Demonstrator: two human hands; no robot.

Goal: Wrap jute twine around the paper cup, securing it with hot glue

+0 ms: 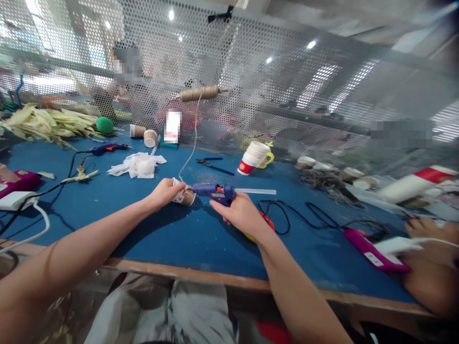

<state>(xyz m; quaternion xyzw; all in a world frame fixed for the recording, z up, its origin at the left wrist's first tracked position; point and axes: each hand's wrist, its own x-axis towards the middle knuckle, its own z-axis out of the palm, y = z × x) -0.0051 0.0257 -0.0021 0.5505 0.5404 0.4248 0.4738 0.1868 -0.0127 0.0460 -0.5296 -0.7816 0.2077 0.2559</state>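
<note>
My left hand (165, 192) is closed around a small paper cup (184, 196) lying on its side on the blue table (201, 239). A thin twine (193, 138) runs up from the cup to a spool (200, 93) hung on the mesh screen. My right hand (239, 213) grips a blue glue gun (217, 191) with a clear glue stick (256, 191) poking out the back. The gun's nozzle points left and touches the cup. Its black cord (287, 215) trails right across the table.
A stack of cups (253, 158), pliers (211, 165), crumpled white mesh (138, 165), a second blue glue gun (107, 148), dried leaves (46, 123) and a green ball (104, 125) lie farther back. Magenta power strips (373, 248) sit left and right. Another person's hand (428, 229) rests at the right edge.
</note>
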